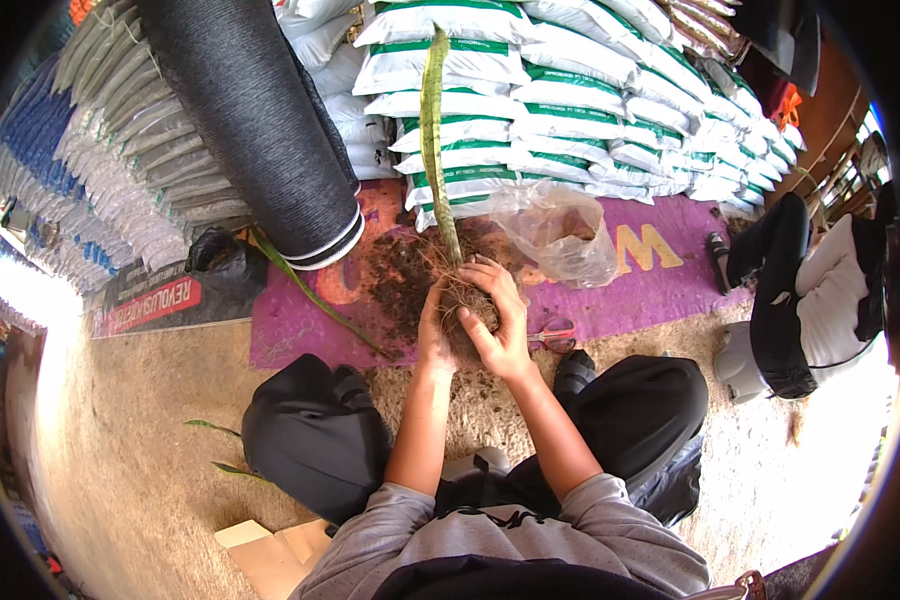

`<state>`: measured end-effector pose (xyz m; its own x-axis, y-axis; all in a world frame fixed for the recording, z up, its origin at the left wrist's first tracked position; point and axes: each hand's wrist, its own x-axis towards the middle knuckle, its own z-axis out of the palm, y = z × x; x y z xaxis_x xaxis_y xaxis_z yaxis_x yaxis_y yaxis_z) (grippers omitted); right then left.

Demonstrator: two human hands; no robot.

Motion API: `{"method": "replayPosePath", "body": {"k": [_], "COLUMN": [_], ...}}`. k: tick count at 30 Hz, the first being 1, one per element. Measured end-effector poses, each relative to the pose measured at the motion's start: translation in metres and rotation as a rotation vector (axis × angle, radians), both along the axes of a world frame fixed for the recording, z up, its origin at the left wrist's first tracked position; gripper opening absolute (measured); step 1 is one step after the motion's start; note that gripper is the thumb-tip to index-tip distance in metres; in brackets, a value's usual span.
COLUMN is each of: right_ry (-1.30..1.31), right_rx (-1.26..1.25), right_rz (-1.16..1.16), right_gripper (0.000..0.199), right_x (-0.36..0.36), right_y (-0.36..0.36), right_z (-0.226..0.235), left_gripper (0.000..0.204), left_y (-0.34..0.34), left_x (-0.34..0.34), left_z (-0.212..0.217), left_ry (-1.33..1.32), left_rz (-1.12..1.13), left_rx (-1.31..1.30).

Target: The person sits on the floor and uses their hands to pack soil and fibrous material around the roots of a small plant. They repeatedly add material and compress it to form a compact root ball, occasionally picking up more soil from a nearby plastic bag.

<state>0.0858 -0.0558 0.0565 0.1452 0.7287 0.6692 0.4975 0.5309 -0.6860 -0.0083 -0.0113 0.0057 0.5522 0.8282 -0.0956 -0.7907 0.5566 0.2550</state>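
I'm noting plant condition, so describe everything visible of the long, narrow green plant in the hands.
The long, narrow green plant has yellowish edges and a slight curve, its leathery-looking blade pointing away from the person. At its base is a brown, fibrous root ball, with no pot around it. The bare left hand and bare right hand cup this ball from both sides, above dark, crumbly soil.

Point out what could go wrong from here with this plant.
The tall leaf rises well beyond the left hand and right hand, so a tilt might bend it. The root ball between them shows stringy roots that could tear under squeezing. Loose soil on the purple sheet could spread further.
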Motion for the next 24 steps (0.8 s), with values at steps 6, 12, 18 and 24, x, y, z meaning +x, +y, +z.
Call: {"method": "replayPosePath", "body": {"k": [6,12,18,24], "right_ry": [0.003,0.107,0.006,0.045], "right_rx": [-0.044,-0.039,-0.145,-0.12], "right_rz": [-0.027,0.031,-0.088,-0.008], "right_gripper": [0.059,0.058,0.049,0.05], "right_x": [-0.005,-0.003,-0.007,-0.001], "right_y": [-0.004,-0.003,-0.004,0.0], "right_z": [0.005,0.0,0.007,0.001], "left_gripper": [0.043,0.044,0.046,0.035], "left_y": [0.0,-0.005,-0.006,0.0], "left_x": [-0.002,-0.002,0.001,-0.002], "left_z": [0.001,0.01,-0.005,-0.014], "left_ry": [0.224,0.123,0.123,0.106], "left_rz": [0.093,0.013,0.073,0.023], "left_rx": [0.117,0.095,0.178,0.061]}}
